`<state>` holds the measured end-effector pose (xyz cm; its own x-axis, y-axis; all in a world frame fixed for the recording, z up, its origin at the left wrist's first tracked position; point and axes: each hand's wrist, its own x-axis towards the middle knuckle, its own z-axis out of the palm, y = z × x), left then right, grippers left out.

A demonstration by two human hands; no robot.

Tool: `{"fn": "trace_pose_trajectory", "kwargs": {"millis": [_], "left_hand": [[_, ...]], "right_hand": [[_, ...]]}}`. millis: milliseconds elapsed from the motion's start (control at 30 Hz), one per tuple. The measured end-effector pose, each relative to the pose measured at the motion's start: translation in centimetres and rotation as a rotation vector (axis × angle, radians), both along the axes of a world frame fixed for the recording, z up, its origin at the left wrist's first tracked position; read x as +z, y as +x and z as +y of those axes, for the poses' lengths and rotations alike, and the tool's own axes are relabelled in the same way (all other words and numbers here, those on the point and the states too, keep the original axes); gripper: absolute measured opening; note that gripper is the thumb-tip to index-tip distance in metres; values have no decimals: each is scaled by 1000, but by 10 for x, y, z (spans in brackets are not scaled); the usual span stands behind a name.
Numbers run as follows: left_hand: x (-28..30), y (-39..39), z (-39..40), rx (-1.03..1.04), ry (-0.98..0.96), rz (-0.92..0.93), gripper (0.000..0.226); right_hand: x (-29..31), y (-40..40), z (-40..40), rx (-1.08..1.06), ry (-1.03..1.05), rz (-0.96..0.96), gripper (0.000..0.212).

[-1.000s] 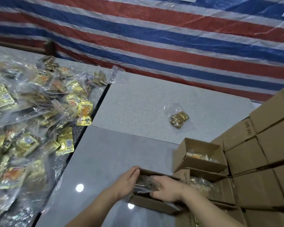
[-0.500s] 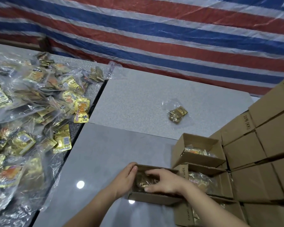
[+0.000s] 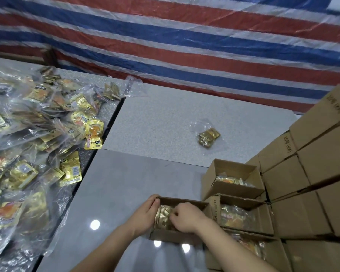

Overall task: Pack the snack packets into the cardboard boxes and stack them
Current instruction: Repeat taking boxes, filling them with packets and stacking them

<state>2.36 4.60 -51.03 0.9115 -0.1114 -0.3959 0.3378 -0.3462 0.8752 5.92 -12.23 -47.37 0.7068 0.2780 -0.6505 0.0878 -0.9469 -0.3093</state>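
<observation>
My right hand [image 3: 182, 216] presses the gold snack bag [image 3: 162, 215] down into the open box [image 3: 180, 235] on the worktop [image 3: 126, 193]; left hand [image 3: 145, 213] grips the box's left wall. Risk: bag bulging up (slippery film), so stacked boxes would sit crooked.

The left hand [image 3: 145, 214] holds the open cardboard box's [image 3: 173, 236] left wall while the right hand [image 3: 185, 217] pinches the gold snack bag [image 3: 162, 217] inside.
</observation>
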Motion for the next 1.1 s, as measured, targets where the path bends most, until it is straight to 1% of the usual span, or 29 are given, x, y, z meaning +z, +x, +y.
{"fn": "trace_pose_trajectory", "kwargs": {"millis": [67,167,267,333,400,467,500,533,567,667,767,933,1100], "left_hand": [[-2,0,0,4,10,7,23],[-4,-3,-1,31,24,-4,19],[0,-2,-3,40,35,18,21],[3,1,-6,34,64,30,27],[8,5,-10,34,114,40,31],[10,7,-15,43,160,46,27],[11,7,-18,59,169,51,23],[11,6,-21,79,171,59,20],[12,5,-24,98,165,69,20],[11,-1,-29,142,149,98,29],[13,-7,-27,145,205,96,32],[14,-20,-16,79,280,117,33],[16,-37,-6,90,287,116,27]], "right_hand": [[2,-1,7,-1,47,21,38],[5,-6,19,21,6,122,46],[8,-8,18,-43,31,124,46],[13,-11,8,-102,73,1,36],[19,-16,-9,-114,62,-254,26],[22,-22,-27,-76,17,-525,19],[23,-23,-35,-71,10,-603,21],[24,-23,-41,-69,-8,-628,28],[25,-22,-46,-56,-34,-612,34],[25,-21,-47,36,-147,-487,40],[19,-25,-42,70,-193,-479,46],[16,-38,-37,97,-178,-421,41],[15,-53,-32,48,-112,-351,48]]}}
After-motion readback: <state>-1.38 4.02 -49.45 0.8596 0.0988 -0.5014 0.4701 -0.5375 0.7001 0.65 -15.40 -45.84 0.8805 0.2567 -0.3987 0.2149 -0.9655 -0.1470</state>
